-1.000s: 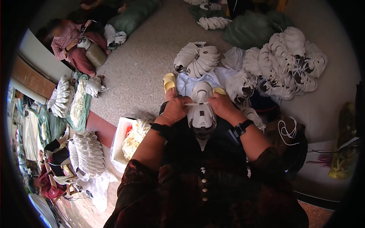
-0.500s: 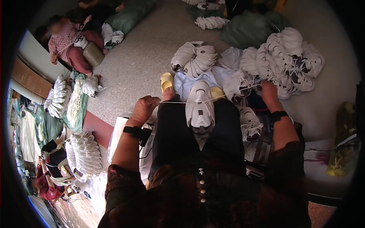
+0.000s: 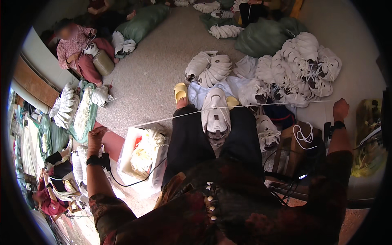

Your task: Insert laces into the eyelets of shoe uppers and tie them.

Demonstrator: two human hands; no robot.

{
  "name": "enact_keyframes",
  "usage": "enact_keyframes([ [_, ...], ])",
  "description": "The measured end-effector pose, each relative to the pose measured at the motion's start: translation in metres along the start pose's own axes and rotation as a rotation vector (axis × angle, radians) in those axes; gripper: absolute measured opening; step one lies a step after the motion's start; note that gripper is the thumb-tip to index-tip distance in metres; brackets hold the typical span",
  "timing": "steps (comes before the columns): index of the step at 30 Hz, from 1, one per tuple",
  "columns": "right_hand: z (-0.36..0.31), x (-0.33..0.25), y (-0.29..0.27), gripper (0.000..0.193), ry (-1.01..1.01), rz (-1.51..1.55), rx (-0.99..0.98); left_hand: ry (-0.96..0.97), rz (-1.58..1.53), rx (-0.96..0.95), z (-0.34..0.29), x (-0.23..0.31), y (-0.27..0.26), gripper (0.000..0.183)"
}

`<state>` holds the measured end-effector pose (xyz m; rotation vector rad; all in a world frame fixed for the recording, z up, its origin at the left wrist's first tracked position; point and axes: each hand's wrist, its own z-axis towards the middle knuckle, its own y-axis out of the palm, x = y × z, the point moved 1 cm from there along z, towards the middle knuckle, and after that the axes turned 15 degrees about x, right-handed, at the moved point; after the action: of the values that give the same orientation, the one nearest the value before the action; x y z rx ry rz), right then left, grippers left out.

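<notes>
Both fists, left hand [image 3: 96, 136] and right hand [image 3: 340, 109], clench the lace [image 3: 171, 116] across mid-frame; we should pull evenly, shoe [image 3: 215, 116] steady on our lap

White shoe [image 3: 215, 116] on lap, lace [image 3: 261, 105] taut between left hand [image 3: 96, 136] and right hand [image 3: 340, 109]

White open box [image 3: 130, 152] by left knee; green sacks [image 3: 267, 37] beyond shoes.
</notes>
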<state>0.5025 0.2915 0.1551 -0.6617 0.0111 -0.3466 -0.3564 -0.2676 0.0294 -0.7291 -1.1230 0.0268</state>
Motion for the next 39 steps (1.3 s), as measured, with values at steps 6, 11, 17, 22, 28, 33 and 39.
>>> enact_keyframes([
  [6,-0.041,-0.025,0.061,0.014,-0.252,0.217,0.023,-0.148,0.04,0.017,-0.028,-0.046,-0.076,0.007],
  [11,-0.111,-0.188,-0.009,0.011,0.431,1.162,-0.965,-0.017,0.288,-0.006,-0.067,-0.079,-0.129,0.016],
  [17,-0.224,-0.305,-0.126,0.01,0.211,1.625,-1.622,-0.659,0.273,0.015,-0.088,-0.074,-0.034,0.012],
  [22,-0.287,-0.355,-0.128,0.028,0.178,1.695,-1.244,-0.794,0.019,-0.148,-0.115,-0.048,0.06,0.013],
  [28,-0.29,-0.362,-0.134,0.024,-0.138,1.536,-0.812,-0.818,-0.05,-0.312,-0.14,-0.027,0.137,0.013],
  [33,-0.293,-0.369,-0.148,0.007,-0.557,1.326,-0.493,-0.831,0.048,-0.421,-0.149,-0.007,0.159,0.012],
  [39,-0.283,-0.385,-0.125,0.01,-0.532,1.284,-0.903,-0.597,-0.167,-0.294,-0.122,0.036,0.178,0.017],
])
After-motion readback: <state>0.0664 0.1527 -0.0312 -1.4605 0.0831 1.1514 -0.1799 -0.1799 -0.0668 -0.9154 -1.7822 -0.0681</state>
